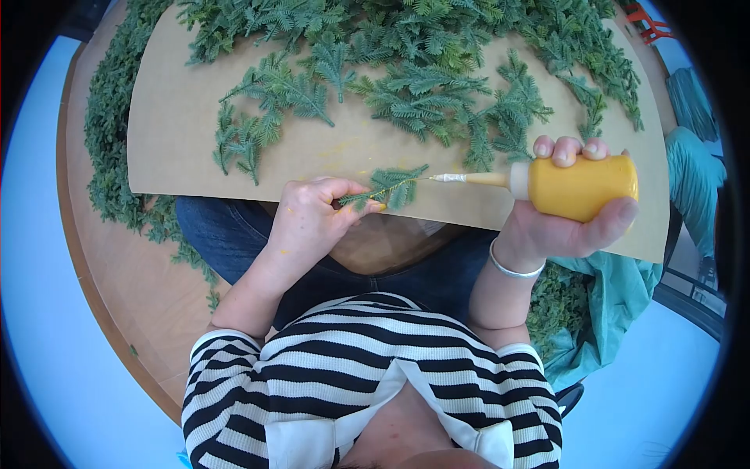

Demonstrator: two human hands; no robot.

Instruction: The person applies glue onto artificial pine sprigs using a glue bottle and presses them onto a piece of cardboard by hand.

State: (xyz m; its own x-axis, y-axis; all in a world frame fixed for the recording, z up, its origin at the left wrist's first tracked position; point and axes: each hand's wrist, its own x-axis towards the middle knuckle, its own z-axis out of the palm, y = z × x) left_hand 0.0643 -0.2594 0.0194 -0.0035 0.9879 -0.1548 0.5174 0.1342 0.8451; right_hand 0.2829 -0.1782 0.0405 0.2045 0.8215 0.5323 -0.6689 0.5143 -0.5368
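Note:
Between the thumb and fingers of my left hand (316,215) is a small green fir sprig (400,187), held over the front edge of the board. A thin yellow line runs along its stem. My right hand (558,227) is wrapped round a squeeze bottle (582,187) of yellow liquid, tipped on its side. The bottle's long nozzle (461,179) points left, its fine tip at or very near the sprig's right end; whether they touch I cannot tell. Yellow specks mark my left fingers and wrist.
A tan board (180,156) lies in front of me, with yellow smears. Many loose fir sprigs (422,94) cover its far part. More greenery (117,117) is heaped at the left. A teal plastic bag (609,313) with greenery sits at the right, and a red object (648,23) stands far right.

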